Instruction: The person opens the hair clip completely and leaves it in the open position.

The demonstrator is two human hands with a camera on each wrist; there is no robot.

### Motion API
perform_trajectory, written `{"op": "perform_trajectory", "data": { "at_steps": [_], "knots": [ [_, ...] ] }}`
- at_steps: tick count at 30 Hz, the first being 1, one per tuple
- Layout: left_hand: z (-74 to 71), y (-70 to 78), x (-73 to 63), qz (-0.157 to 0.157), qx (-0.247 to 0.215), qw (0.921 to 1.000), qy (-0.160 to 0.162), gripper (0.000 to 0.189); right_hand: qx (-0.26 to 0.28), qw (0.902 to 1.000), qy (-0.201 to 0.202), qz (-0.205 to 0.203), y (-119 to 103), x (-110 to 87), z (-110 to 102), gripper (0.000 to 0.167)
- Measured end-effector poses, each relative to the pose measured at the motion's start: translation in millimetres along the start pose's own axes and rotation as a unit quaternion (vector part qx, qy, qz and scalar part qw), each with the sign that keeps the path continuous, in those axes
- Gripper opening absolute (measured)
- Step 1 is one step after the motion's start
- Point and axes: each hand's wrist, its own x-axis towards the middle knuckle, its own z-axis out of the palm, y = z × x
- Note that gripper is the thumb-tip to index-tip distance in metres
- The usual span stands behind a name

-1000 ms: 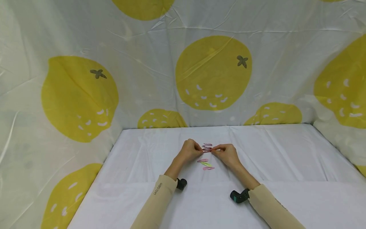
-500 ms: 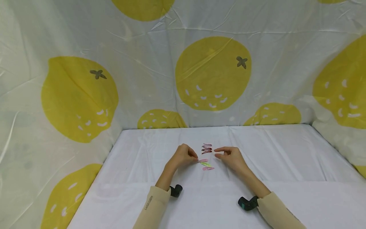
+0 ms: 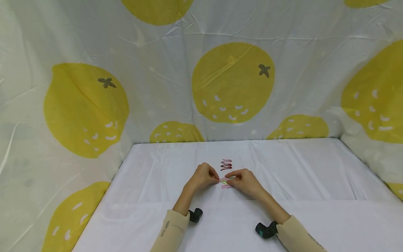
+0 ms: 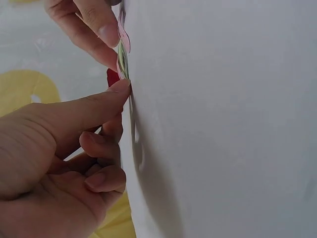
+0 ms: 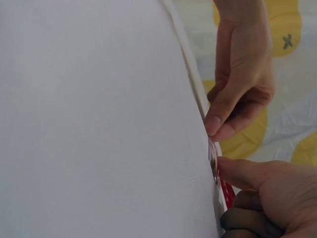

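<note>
Snap hair clips lie in a short column on the white cloth. In the head view, my left hand (image 3: 204, 176) pinches the left end of a green hair clip (image 3: 223, 182) between thumb and forefinger. My right hand (image 3: 247, 182) comes in from the other side, thumb and forefinger closing on its right end. A pink hair clip (image 3: 223, 179) overlaps the green one just behind, partly hidden by the fingers. Another pink hair clip (image 3: 226, 187) lies just in front. In the left wrist view, the green clip (image 4: 123, 58) shows between both hands' fingertips.
Farther back lie dark red hair clips (image 3: 226, 167) with a pinkish hair clip (image 3: 226, 161) behind them. A white cloth (image 3: 296, 168) covers the table, and a lemon-print curtain (image 3: 170, 87) hangs around its back and sides.
Both hands let go of a dark red clip and moved toward the nearer clips. The left first reached the pink clip's end; the right then came in from the right onto the green clip.
</note>
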Motion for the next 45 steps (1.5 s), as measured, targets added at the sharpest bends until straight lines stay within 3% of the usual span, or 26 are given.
{"op": "perform_trajectory", "data": {
  "at_steps": [7, 14, 23, 28, 37, 45],
  "knots": [
    [-2.9, 1.3, -2.7, -0.008, 0.004, 0.9998, -0.020, 0.006, 0.019, 0.9995, 0.010, 0.025, -1.5, 0.4, 4.4, 0.004],
    [-1.3, -0.4, -2.5, -0.008, 0.001, 0.9997, -0.021, 0.005, 0.055, 0.9969, 0.000, 0.056, -0.3, -1.2, 1.6, 0.008],
    [-4.2, 1.9, -2.8, -0.005, -0.019, 0.9997, -0.016, 0.003, 0.086, 0.9954, 0.007, 0.042, -4.8, -1.0, -1.8, 0.011],
    [-5.7, 1.7, -2.3, 0.007, -0.036, 0.9993, 0.001, 0.006, 0.073, 0.9957, 0.028, 0.050, -1.0, 1.0, -2.8, 0.013],
    [-6.0, 4.1, -4.4, -0.008, -0.084, 0.9954, 0.045, 0.006, 0.076, 0.9941, 0.063, 0.045, -2.3, 2.1, -3.3, 0.012],
    [3.2, 2.4, -0.1, 0.033, -0.073, 0.9921, 0.097, 0.005, 0.074, 0.9906, 0.107, 0.042, -5.6, 2.3, -0.7, 0.009]
  ]
}}
